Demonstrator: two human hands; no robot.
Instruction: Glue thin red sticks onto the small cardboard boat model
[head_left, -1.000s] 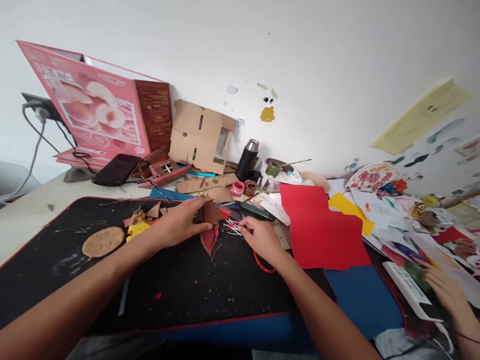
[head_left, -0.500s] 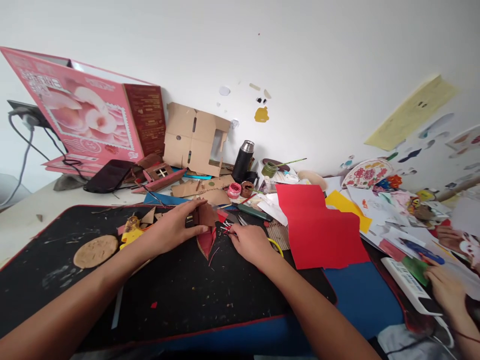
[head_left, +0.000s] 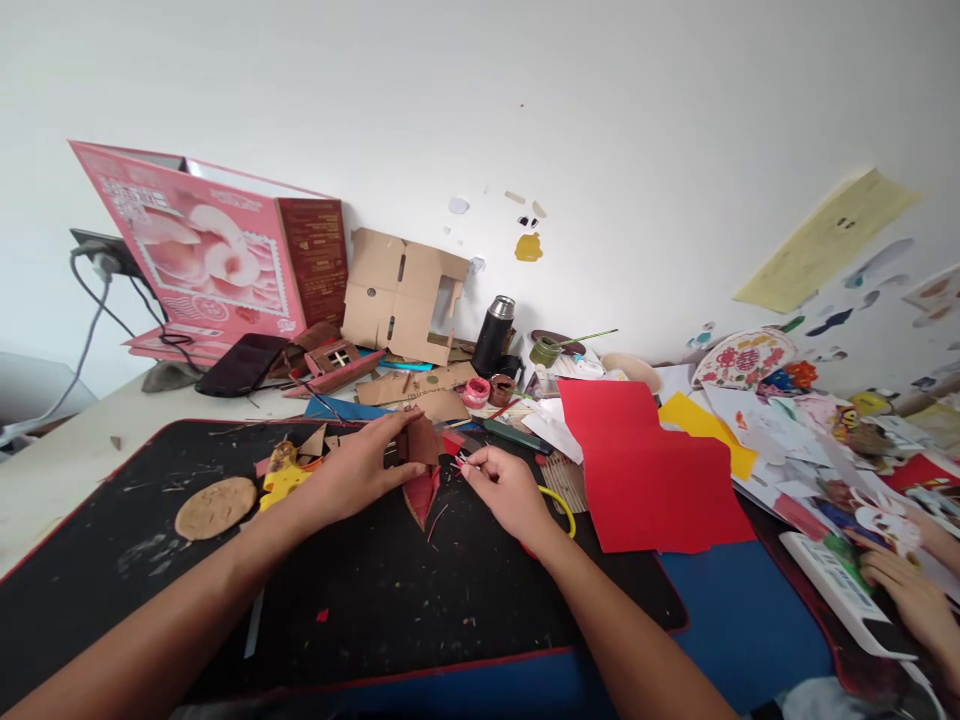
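Observation:
My left hand (head_left: 364,462) grips a small cardboard boat (head_left: 421,500) from its left side, thumb and fingers around the brown cabin. The boat's red pointed end faces me, and my hand hides much of the rest. Just right of the boat, my right hand (head_left: 504,490) is closed in a pinch on small red and white strips (head_left: 460,461). A thin reddish strip (head_left: 438,522) lies on the black mat (head_left: 390,610) beside the boat's tip. Behind my right hand, the yellow handle (head_left: 564,508) of some tool shows.
A round tan disc (head_left: 215,508) and a yellow cut-out (head_left: 283,480) lie left. Behind stand a black flask (head_left: 493,335), paint jars (head_left: 476,391) and another cardboard boat (head_left: 341,368). Red paper (head_left: 652,470) covers the right side. Another person's hand (head_left: 911,590) is beside a white power strip (head_left: 836,590).
My right hand's fingers have drawn into a tighter, slightly raised pinch on the strips. My left hand keeps its grip on the boat. The whole view has shifted a little.

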